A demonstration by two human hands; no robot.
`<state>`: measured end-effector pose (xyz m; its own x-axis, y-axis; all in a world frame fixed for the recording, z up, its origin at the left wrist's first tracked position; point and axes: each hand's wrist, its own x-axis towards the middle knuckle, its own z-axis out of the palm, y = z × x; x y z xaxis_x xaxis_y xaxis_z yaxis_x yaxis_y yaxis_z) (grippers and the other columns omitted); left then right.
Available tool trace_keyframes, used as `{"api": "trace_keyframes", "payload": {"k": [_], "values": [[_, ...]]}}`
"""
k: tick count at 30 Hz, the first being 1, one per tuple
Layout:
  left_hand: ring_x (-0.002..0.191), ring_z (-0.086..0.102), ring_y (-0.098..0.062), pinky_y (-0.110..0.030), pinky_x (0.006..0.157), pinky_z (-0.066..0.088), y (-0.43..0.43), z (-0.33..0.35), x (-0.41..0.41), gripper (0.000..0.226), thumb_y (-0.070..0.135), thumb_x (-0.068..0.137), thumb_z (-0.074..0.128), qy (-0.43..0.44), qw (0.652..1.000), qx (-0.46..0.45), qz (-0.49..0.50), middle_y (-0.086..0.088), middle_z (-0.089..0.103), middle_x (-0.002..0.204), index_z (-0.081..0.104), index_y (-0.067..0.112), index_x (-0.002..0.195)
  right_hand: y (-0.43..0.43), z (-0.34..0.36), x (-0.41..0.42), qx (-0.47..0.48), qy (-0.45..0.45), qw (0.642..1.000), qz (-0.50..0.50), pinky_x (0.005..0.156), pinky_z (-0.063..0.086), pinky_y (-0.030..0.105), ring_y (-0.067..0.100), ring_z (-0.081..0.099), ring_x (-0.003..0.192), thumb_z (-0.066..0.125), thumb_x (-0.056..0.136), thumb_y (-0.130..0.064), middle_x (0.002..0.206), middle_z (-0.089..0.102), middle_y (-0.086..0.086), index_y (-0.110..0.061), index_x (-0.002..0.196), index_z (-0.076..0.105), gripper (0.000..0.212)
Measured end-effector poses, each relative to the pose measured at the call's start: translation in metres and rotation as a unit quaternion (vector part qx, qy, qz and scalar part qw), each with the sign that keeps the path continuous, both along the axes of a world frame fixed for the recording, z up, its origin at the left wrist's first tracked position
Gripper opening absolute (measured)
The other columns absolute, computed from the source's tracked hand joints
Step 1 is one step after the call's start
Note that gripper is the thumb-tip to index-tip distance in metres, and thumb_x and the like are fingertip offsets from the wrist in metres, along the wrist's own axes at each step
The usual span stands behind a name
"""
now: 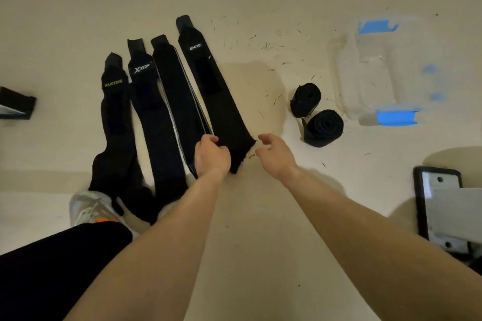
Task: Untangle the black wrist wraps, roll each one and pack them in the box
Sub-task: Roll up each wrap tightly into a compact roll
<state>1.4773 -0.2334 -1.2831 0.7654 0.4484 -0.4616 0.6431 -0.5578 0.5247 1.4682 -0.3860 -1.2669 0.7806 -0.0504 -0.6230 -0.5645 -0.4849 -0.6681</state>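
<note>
The flat wrap (208,81) lies straight in the middle of the frame. My left hand (211,155) pinches its near end, and my right hand (273,151) hangs loose and empty beside it. I think rolling comes next, so both hands must fold that end tight.

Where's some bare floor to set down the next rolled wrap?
Bare floor lies between the rightmost flat wrap and the two rolled wraps, and nearer you, between your forearms. Crowded: the four flat wraps lie side by side, and the rolls sit close beside the clear box.
</note>
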Motion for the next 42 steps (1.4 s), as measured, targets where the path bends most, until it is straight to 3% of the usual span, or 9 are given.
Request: {"api": "trace_keyframes", "payload": {"k": [6, 10, 15, 18, 22, 26, 35, 38, 42], "values": [[0.119, 0.059, -0.032, -0.040, 0.091, 0.049, -0.006, -0.010, 0.016, 0.042, 0.019, 0.099, 0.065, 0.041, 0.999, 0.003, 0.030, -0.012, 0.052, 0.139, 0.049, 0.013, 0.138, 0.029, -0.028, 0.048, -0.029, 0.019, 0.999, -0.023, 0.101, 0.046, 0.035, 0.031, 0.053, 0.129, 0.053, 0.103, -0.022, 0.144, 0.051, 0.012, -0.010, 0.147, 0.044, 0.047], [0.124, 0.054, -0.029, -0.044, 0.095, 0.053, -0.010, -0.014, 0.016, 0.045, 0.030, 0.098, 0.069, 0.045, 0.994, 0.072, -0.074, -0.006, 0.052, 0.138, 0.051, 0.019, 0.138, 0.033, -0.041, 0.057, -0.056, 0.035, 0.996, -0.053, 0.087, 0.051, 0.033, 0.029, 0.064, 0.112, 0.061, 0.100, -0.028, 0.118, 0.065, 0.011, -0.006, 0.128, 0.059, 0.035], [0.127, 0.047, -0.027, -0.038, 0.092, 0.049, -0.017, -0.016, 0.005, 0.041, 0.034, 0.099, 0.066, 0.039, 0.978, 0.108, -0.175, -0.003, 0.050, 0.140, 0.057, 0.025, 0.138, 0.024, -0.040, 0.051, 0.006, 0.065, 0.997, -0.037, 0.102, 0.053, 0.040, 0.029, 0.063, 0.116, 0.066, 0.097, -0.022, 0.128, 0.064, 0.009, -0.008, 0.143, 0.053, 0.049], [0.129, 0.042, -0.026, -0.039, 0.097, 0.050, -0.019, -0.010, -0.003, 0.039, 0.021, 0.100, 0.060, 0.013, 0.978, 0.101, -0.181, -0.003, 0.050, 0.142, 0.058, 0.027, 0.138, 0.013, -0.024, 0.044, 0.062, 0.040, 0.996, -0.051, 0.087, 0.054, 0.030, 0.025, 0.063, 0.109, 0.061, 0.100, -0.012, 0.123, 0.064, 0.006, -0.009, 0.140, 0.055, 0.041], [0.132, 0.039, -0.029, -0.043, 0.098, 0.053, -0.015, 0.011, -0.009, 0.072, 0.009, 0.090, 0.071, -0.035, 0.950, 0.131, -0.280, -0.003, 0.041, 0.151, 0.040, 0.030, 0.152, 0.001, 0.012, 0.036, 0.176, 0.020, 0.980, -0.087, 0.067, 0.058, 0.025, 0.024, 0.069, 0.100, 0.058, 0.101, -0.011, 0.105, 0.070, 0.010, -0.009, 0.115, 0.066, 0.016], [0.138, 0.037, -0.029, -0.043, 0.105, 0.050, -0.010, 0.050, -0.010, 0.099, 0.021, 0.082, 0.083, -0.102, 0.907, 0.169, -0.371, -0.002, 0.038, 0.155, 0.025, 0.028, 0.160, -0.009, 0.055, 0.036, 0.231, 0.009, 0.966, -0.119, 0.070, 0.061, 0.029, 0.026, 0.071, 0.100, 0.058, 0.101, -0.011, 0.106, 0.073, 0.014, -0.010, 0.110, 0.068, 0.013], [0.092, 0.066, -0.024, -0.044, 0.085, 0.056, -0.010, 0.181, -0.007, 0.042, 0.004, 0.081, 0.079, -0.265, 0.883, 0.133, -0.363, 0.000, 0.070, 0.102, 0.064, 0.021, 0.117, -0.029, 0.170, 0.024, 0.292, -0.047, 0.943, -0.151, 0.063, 0.059, 0.028, 0.024, 0.073, 0.080, 0.070, 0.095, -0.010, 0.101, 0.071, 0.017, -0.016, 0.118, 0.061, 0.025], [0.088, 0.067, -0.021, -0.038, 0.083, 0.056, -0.013, 0.223, -0.003, 0.032, -0.001, 0.083, 0.074, -0.284, 0.904, 0.035, -0.318, 0.003, 0.072, 0.091, 0.072, 0.020, 0.106, -0.039, 0.212, 0.018, 0.284, -0.063, 0.950, -0.114, 0.064, 0.059, 0.027, 0.022, 0.075, 0.077, 0.062, 0.100, -0.013, 0.101, 0.073, 0.011, -0.012, 0.106, 0.070, 0.010], [0.087, 0.066, -0.013, -0.027, 0.076, 0.052, -0.022, 0.287, 0.004, 0.016, 0.000, 0.091, 0.072, -0.261, 0.919, -0.110, -0.274, -0.003, 0.073, 0.092, 0.072, 0.014, 0.098, -0.065, 0.272, 0.007, 0.322, -0.067, 0.941, -0.086, 0.070, 0.056, 0.032, 0.025, 0.075, 0.077, 0.040, 0.098, -0.009, 0.099, 0.075, 0.011, -0.010, 0.114, 0.070, 0.034]]}}
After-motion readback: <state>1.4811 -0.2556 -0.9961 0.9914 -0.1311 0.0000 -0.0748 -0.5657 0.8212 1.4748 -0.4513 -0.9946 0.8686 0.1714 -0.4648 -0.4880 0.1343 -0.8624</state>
